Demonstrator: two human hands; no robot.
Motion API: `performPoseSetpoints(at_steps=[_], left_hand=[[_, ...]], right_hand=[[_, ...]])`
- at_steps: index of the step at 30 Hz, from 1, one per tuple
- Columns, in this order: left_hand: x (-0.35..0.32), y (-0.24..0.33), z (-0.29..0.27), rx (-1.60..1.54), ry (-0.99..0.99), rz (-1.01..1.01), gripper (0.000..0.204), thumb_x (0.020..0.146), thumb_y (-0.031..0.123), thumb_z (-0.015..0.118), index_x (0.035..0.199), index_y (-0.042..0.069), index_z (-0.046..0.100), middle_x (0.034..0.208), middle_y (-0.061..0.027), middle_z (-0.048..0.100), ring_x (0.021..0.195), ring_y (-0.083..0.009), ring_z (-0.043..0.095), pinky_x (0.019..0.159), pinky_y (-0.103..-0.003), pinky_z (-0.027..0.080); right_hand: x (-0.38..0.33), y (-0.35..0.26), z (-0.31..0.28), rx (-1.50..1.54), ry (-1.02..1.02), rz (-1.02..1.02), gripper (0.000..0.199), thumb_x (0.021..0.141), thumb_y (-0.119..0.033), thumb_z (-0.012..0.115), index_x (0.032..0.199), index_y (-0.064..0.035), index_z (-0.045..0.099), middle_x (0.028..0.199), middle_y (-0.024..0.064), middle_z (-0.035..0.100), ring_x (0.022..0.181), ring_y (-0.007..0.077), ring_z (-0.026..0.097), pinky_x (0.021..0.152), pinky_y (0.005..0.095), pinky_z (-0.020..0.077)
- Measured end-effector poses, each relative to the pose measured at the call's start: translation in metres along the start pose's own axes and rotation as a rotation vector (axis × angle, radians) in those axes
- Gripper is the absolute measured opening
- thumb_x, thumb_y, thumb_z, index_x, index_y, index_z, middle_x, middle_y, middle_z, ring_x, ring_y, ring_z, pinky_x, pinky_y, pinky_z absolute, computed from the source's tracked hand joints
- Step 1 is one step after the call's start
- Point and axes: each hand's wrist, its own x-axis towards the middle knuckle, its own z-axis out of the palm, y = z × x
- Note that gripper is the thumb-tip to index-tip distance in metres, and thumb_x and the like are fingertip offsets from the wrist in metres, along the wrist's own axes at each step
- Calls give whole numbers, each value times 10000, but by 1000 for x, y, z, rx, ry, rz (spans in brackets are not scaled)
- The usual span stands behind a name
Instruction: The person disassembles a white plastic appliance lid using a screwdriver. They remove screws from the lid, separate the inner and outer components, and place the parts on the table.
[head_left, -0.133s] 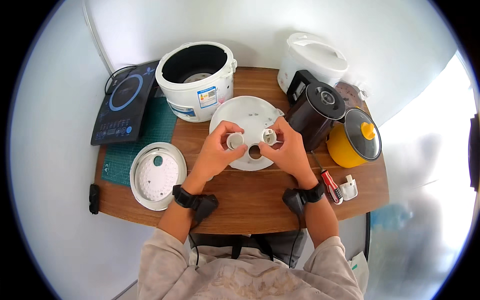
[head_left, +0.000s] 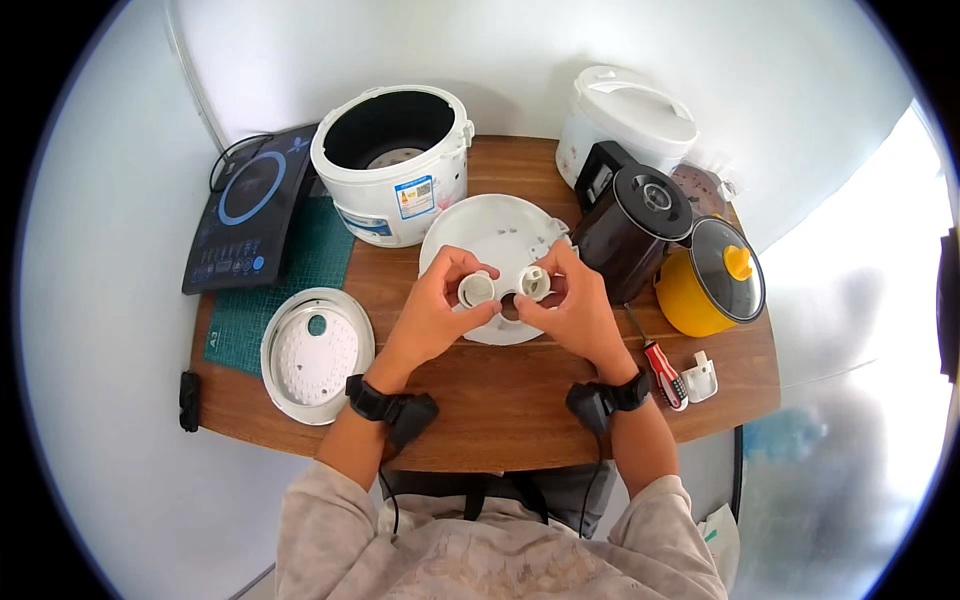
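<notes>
My left hand [head_left: 430, 312] pinches a small white plastic round cap [head_left: 477, 290] between thumb and fingers, its hollow side facing up. Opposite it, my right hand [head_left: 575, 312] grips a white round plastic piece [head_left: 535, 281] with inner ribs. A narrow gap separates the two parts. Both hands are above a round white plastic lid [head_left: 480, 226], which lies on the table with a few small loose bits in it. Its round hole shows between my thumbs.
A white rice cooker body [head_left: 400, 185] stands open behind, beside a black induction cooker [head_left: 235, 220]. A metal inner lid [head_left: 312, 365] lies left, partly on a green cutting mat [head_left: 325, 235]. At right are a dark kettle [head_left: 630, 235], yellow pot [head_left: 690, 300], screwdriver [head_left: 662, 370] and white plastic part [head_left: 700, 380].
The hands have come slightly closer together, narrowing the gap between the cap and the ribbed piece. Both parts remain held.
</notes>
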Motion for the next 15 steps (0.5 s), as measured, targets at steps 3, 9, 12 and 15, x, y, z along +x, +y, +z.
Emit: performPoseSetpoints(at_steps=[3,9,12,15], left_hand=[[-2,-34,-7,-1,-40,-57,564,800,90,878,1216,103,498,1272,-114,673,1144,-144,615,982,-321,509],[6,-130,-2,84,-88,-8,638,758,250,943,1175,87,489,1230,-131,710,1119,-160,645,928,-315,536],[8,-156,17,-35,-105,-18,615,774,257,934,1168,92,491,1202,-137,722,1081,-156,656,896,-317,549],[10,-179,30,-198,-94,-43,588,797,284,920,1153,92,493,1196,-149,725,1042,-148,662,852,-301,557]], right_hand=[[-6,36,17,32,1,-10,342,789,-93,832,913,-3,527,875,111,676,786,141,705,698,291,597],[-20,128,30,-288,62,-172,345,813,-92,851,992,-13,567,911,101,689,808,196,711,676,307,587],[-31,155,18,-233,53,-85,339,821,-89,846,998,-20,566,909,110,693,791,234,731,641,331,572],[-38,169,4,-59,39,-39,341,835,-63,831,1050,-9,573,933,110,691,837,229,748,660,332,575]])
